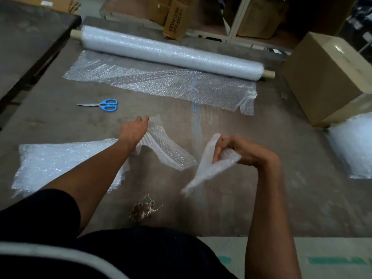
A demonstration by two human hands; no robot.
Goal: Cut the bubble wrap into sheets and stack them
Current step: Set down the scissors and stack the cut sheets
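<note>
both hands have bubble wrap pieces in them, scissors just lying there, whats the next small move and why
Probably lay the left hand's sheet flat onto the stack beside it. The sheet looks already cut and arches off the table, while the scissors lie untouched. The right hand pinches a crumpled strip.

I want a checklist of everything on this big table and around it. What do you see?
Surface: worn grey-brown tabletop, scuffed, blue marks near the middle.
Job's things: long white bubble wrap roll on a cardboard tube, a length unrolled in front; blue-handled scissors lying closed; cut clear bubble wrap sheet at left; white stack of sheets at right.
Clutter: small brown tangled scrap near the front edge.
Grippers: left hand grips a bubble wrap strip; right hand pinches a folded piece.
Cables: nothing seen.
Surroundings: brown cardboard box on the table, more boxes behind.
</note>
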